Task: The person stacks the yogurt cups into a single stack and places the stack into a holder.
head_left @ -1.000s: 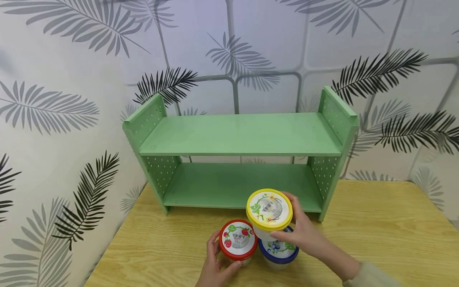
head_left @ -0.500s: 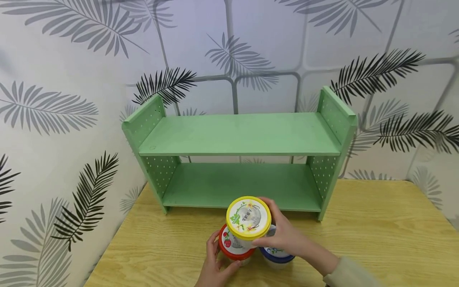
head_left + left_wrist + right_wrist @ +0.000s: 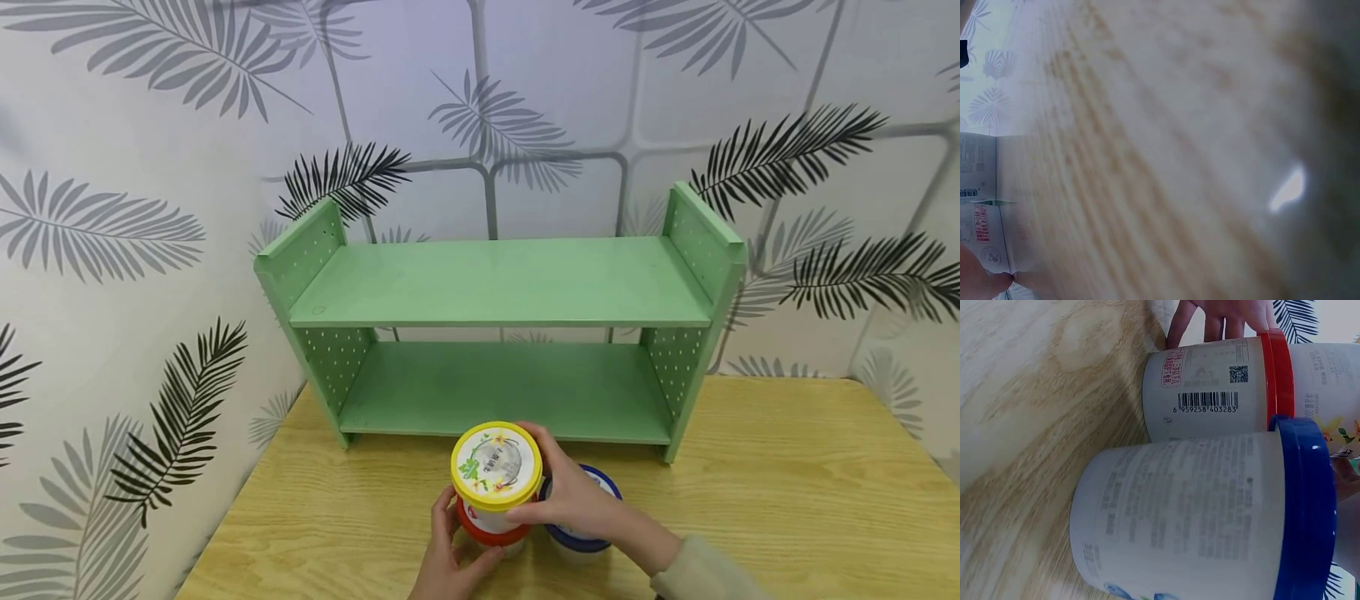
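A paper tub with a yellow lid [image 3: 497, 465] is in my right hand [image 3: 576, 502], fingers and thumb around its side. Directly beneath it is a red-lidded tub [image 3: 1210, 387], upright on the table; in the right wrist view the upper tub's base meets the red lid. My left hand [image 3: 450, 560] holds the red-lidded tub from the left side, thumb in front. To the right stands a blue-lidded tub [image 3: 1197, 512], partly hidden by my right hand in the head view. The left wrist view catches only tub sides [image 3: 985, 231] at its left edge.
A green two-tier shelf [image 3: 498, 323] with perforated side panels stands behind the tubs on the wooden table [image 3: 780, 492]. Leaf-patterned wall covering [image 3: 555, 108] rises behind and to the left.
My right hand has carried the yellow-lidded tub leftward and down, from above the blue-lidded tub onto the red-lidded one. The left hand and the lower tubs have stayed put.
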Available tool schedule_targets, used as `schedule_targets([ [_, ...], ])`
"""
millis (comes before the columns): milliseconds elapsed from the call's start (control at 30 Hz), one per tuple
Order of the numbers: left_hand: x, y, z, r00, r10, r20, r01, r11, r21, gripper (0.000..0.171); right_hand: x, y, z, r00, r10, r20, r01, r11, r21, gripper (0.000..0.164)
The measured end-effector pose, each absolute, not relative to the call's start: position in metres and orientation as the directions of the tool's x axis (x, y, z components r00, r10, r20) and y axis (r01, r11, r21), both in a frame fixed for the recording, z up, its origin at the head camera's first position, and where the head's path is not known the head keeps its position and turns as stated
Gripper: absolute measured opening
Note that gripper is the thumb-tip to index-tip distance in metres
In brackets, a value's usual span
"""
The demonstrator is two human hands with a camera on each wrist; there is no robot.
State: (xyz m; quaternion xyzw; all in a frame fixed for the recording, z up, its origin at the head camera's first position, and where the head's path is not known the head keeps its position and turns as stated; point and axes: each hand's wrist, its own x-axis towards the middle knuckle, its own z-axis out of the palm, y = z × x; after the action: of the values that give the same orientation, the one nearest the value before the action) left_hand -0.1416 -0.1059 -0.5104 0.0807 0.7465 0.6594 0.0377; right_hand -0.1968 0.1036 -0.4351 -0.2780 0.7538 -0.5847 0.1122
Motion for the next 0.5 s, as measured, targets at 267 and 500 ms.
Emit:
schedule_targets([
  [267,-0.1430,-0.1056,-0.5120,-0.984,0.174,0.044,0.066,0.124,0.990,0.093,-0.1985,0.1018,-0.4381,-0.819,-0.555,0.147,-0.280,0.163,-0.946,0.096],
  [500,-0.1442,-0.1058,-0.5129,-0.984,0.171,0.048,0.070,0.123,0.990,0.093,-0.1981,0.1036,-0.4384,-0.814,-0.559,0.157,-0.297,0.168,-0.940,0.098],
])
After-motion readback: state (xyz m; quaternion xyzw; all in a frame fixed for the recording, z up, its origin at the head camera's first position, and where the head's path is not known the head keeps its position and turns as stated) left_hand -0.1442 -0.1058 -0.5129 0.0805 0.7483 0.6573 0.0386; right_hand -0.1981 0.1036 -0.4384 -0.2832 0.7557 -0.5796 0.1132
